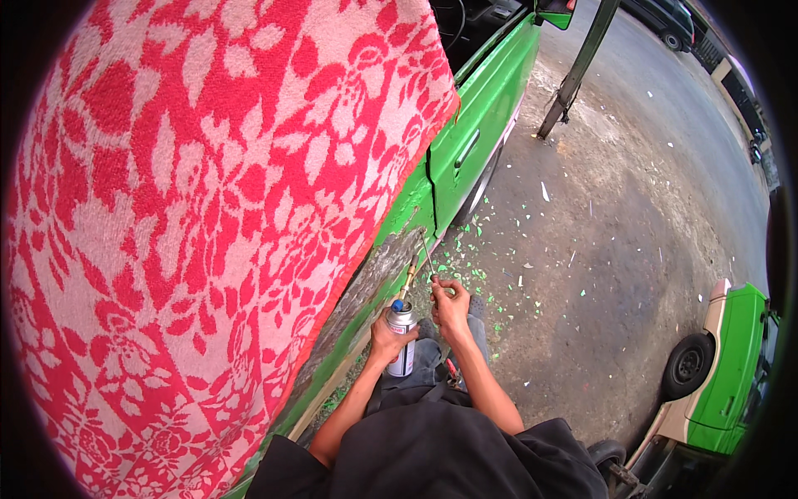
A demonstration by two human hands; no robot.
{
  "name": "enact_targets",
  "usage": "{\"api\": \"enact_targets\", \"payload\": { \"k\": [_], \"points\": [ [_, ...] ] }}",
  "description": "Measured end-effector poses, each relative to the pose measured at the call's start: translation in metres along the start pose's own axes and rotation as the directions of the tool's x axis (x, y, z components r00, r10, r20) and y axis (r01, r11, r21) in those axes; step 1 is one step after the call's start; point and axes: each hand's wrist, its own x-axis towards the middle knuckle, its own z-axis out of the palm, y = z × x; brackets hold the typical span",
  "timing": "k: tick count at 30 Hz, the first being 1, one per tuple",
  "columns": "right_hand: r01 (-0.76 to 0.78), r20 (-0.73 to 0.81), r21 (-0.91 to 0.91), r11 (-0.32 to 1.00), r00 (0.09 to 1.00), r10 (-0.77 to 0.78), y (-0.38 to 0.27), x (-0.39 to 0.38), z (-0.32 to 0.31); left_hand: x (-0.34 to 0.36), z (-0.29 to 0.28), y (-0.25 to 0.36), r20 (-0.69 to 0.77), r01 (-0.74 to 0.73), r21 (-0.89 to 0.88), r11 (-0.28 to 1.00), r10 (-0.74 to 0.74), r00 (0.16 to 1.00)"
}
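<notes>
Green paint chips litter the asphalt ground beside a green car draped in a red floral blanket. The left hand closes its grip around a gas torch canister; the right hand pinches a thin scraper, its tip above at the stripped panel.

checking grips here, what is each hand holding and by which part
Left hand grips the gas can around its body. Right hand pinches a thin rod at its lower end.
</notes>
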Motion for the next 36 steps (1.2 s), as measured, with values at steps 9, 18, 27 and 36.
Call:
{"api": "enact_targets", "payload": {
  "k": [9,18,27,36],
  "points": [
    [-0.002,-0.001,0.012,1.000,1.000,0.002,-0.003,0.000,0.007,-0.002,-0.003,-0.001,0.001,0.001,0.041,0.999,-0.001,1.000],
    [-0.021,-0.024,0.041,0.999,0.999,0.022,0.004,0.005,0.008,0.003,-0.002,-0.003,-0.011,-0.036,-0.003,0.999,0.036,0.999],
    [0.018,-0.030,0.016,1.000,0.999,-0.018,0.002,0.010,0.008,0.000,-0.004,0.000,-0.008,-0.003,0.013,1.000,0.003,1.000],
    [0.022,-0.051,-0.031,0.999,0.998,-0.024,0.001,0.009,0.008,0.005,-0.004,-0.002,0.005,0.017,0.004,1.000,-0.017,1.000]
  ]
}}
